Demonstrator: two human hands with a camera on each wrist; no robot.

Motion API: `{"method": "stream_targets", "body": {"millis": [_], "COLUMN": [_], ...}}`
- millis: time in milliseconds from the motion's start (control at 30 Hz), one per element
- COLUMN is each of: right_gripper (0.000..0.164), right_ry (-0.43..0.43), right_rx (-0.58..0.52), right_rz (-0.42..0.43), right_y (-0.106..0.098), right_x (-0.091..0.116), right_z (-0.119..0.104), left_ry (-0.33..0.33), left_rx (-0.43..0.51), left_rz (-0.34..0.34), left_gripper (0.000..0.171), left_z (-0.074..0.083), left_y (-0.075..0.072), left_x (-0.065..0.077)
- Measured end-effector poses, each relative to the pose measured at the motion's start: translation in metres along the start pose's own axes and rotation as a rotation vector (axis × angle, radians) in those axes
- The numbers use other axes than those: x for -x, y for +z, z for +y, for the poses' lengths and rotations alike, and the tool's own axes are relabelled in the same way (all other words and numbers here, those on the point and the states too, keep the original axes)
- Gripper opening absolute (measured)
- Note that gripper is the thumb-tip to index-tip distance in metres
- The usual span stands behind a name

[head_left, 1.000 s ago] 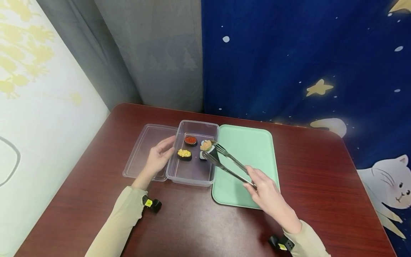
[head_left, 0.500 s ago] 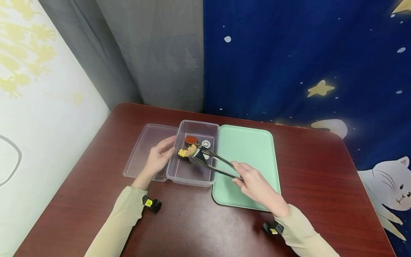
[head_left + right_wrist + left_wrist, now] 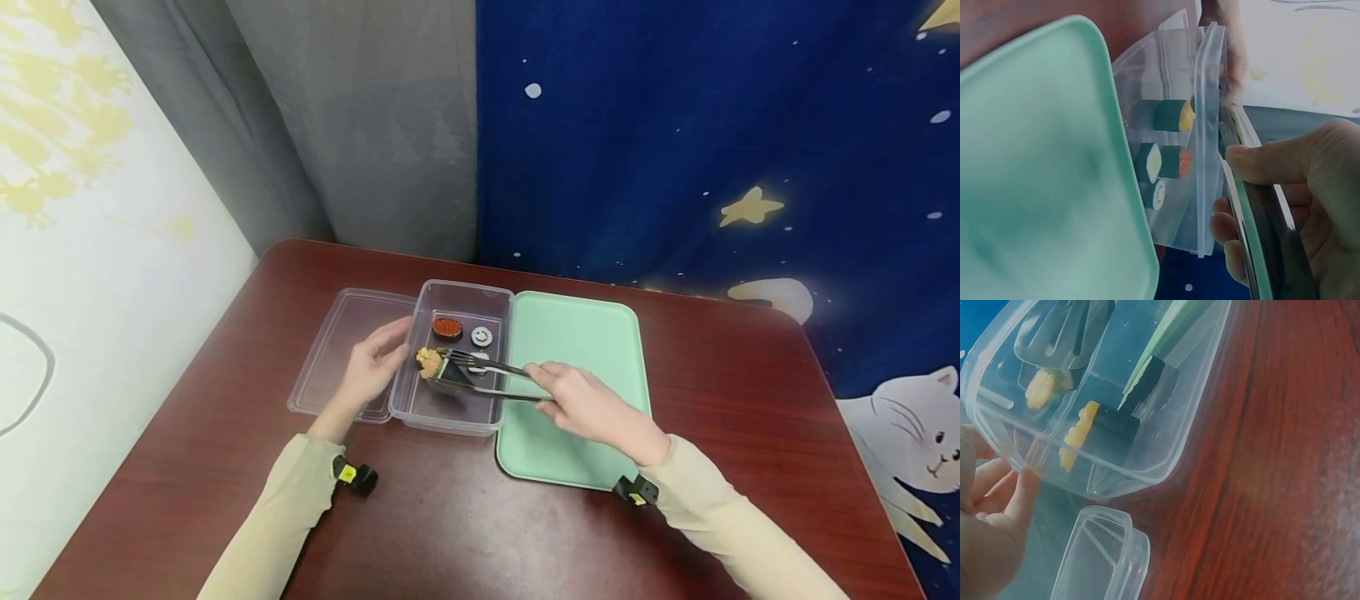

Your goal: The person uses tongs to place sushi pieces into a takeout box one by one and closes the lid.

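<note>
My right hand (image 3: 588, 406) grips a pair of metal tongs (image 3: 517, 395), reaching over the clear plastic box (image 3: 442, 427) from its right side. Between the tong tips is a dark, cone-like sushi piece with an orange-pink topping (image 3: 429, 362), at the box's left side. Behind it, a yellow-topped sushi (image 3: 1082, 434) is largely hidden in the head view. Also inside are a red-topped sushi (image 3: 447, 327), a small round roll (image 3: 482, 337) and a white-faced roll (image 3: 478, 363), partly covered by the tongs. My left hand (image 3: 367, 371) touches the box's left wall with its fingertips and thumb.
A clear lid (image 3: 330, 358) lies on the table left of the box, partly under my left hand. Right of the box, against it, is a mint-green tray (image 3: 577, 333). The red-brown table (image 3: 450, 517) meets curtains (image 3: 637, 167) at the back.
The tongs have carried the orange-topped piece leftward across the box, from its right side to over the yellow-topped sushi, uncovering the round roll. My left hand has stayed put.
</note>
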State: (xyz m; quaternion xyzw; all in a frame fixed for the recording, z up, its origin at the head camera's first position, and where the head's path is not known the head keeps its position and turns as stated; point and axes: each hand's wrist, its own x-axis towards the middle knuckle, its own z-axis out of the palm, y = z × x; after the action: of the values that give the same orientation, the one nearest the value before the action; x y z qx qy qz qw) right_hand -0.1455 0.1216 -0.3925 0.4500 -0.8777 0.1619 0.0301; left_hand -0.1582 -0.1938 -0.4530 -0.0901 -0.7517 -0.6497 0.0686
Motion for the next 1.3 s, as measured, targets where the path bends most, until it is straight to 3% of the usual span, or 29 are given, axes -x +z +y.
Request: {"method": "stream_targets", "body": {"millis": [233,667,933,1167,1300], "right_gripper": [0.04,0.029,0.02,0.018,0.018], "right_ry": [-0.015,-0.055,-0.057,-0.01,0.007], "right_rx": [0.029,0.119,0.127,0.146,0.158], "right_rz": [-0.113,-0.222,-0.274,-0.342,-0.37], "right_y": [-0.011,-0.019,-0.023,-0.026,-0.024], "right_x": [-0.012,-0.032,-0.039,-0.046,-0.049], "right_z": [-0.001,-0.007,-0.009,-0.015,-0.015], "left_ry": [0.024,0.034,0.002,0.018,0.031], "left_rx": [-0.012,-0.012,-0.023,-0.013,-0.011], "left_rz": [0.004,0.004,-0.006,0.002,0.005], "left_gripper": [0.041,0.041,0.041,0.041,0.041], "left_z": [-0.021,-0.023,0.003,-0.02,-0.025], "left_y": [-0.003,-0.003,0.0,-0.003,-0.002], "left_x": [-0.003,-0.003,0.001,-0.002,-0.003]}}
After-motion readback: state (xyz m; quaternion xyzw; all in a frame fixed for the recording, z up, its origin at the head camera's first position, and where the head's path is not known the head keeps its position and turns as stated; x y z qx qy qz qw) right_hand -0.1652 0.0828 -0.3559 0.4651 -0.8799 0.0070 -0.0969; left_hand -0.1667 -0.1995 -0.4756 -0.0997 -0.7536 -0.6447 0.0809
